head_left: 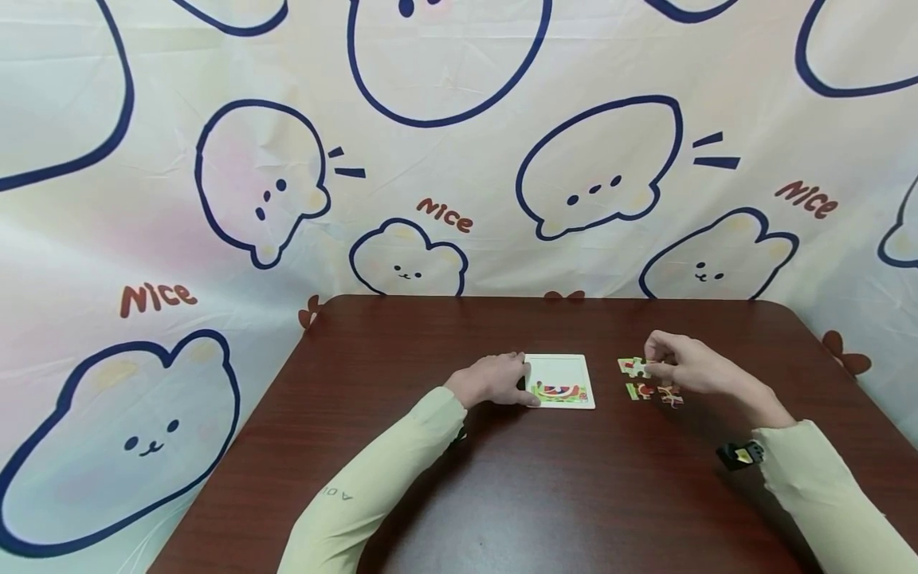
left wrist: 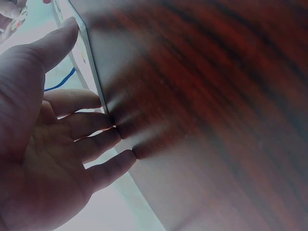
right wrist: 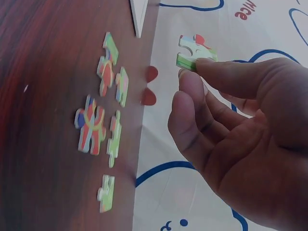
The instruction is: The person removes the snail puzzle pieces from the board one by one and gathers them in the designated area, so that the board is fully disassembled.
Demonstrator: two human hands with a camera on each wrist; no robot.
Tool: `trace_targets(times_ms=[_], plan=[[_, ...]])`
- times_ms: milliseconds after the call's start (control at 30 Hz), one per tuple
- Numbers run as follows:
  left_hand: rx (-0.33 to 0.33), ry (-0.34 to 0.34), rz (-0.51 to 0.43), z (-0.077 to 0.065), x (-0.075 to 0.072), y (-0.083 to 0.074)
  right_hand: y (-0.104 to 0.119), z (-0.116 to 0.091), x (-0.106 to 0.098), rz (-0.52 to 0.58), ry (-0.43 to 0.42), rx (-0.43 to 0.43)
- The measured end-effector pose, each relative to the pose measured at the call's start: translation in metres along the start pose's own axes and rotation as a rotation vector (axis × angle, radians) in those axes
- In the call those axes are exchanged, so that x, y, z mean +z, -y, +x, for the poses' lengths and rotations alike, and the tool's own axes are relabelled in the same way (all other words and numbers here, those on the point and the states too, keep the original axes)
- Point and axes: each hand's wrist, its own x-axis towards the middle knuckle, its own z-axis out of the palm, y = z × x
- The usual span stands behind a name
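Note:
My left hand (head_left: 495, 379) rests at the left side of a white puzzle tray (head_left: 559, 367), its fingers nearly straight. In the left wrist view the thumb (left wrist: 60, 43) touches the tray's edge while the other fingertips reach down beside it. Assembled colourful picture pieces (head_left: 562, 393) fill the tray's near part. Over the loose pieces, my right hand (head_left: 692, 365) is raised and pinches a jigsaw piece (right wrist: 199, 53) between thumb and fingertips. That piece has a green edge and a red spot. Several loose jigsaw pieces (right wrist: 91, 127) lie below the hand, partly hidden by it in the head view.
The brown wooden table (head_left: 459, 494) extends around the tray on all sides. Behind it hangs a pale cloth (head_left: 495, 263) printed with cartoon outlines. The loose pieces (head_left: 638, 391) lie to the right of the tray.

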Motion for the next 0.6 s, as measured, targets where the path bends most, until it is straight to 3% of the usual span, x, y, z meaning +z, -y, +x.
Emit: trace_targets(times_ms=[600], plan=[[-0.011, 0.007, 0.004, -0.001, -0.002, -0.002, -0.039, -0.03, -0.015, 0.032, -0.025, 0.03]])
